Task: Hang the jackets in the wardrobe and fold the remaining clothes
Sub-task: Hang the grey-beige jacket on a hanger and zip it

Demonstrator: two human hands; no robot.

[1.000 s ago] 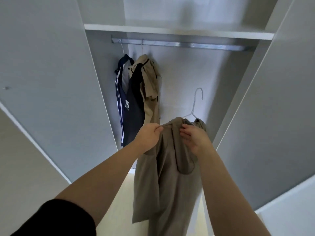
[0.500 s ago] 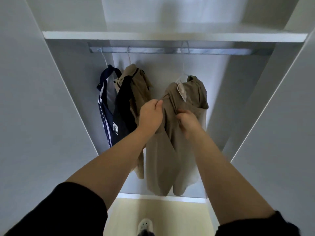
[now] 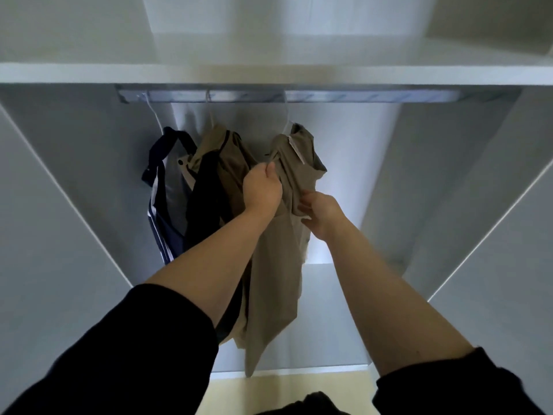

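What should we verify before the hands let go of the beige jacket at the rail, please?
1. Hanger hook over the rail: its wire rises to the rail; ok.
2. Beige jacket sitting evenly on the hanger: collar bunched, hanger shoulders hidden; cannot tell.
3. Grip freed: left hand and right hand both hold the fabric; not ok.
4. Gap to the neighbouring tan jacket: the two overlap in this view; cannot tell.
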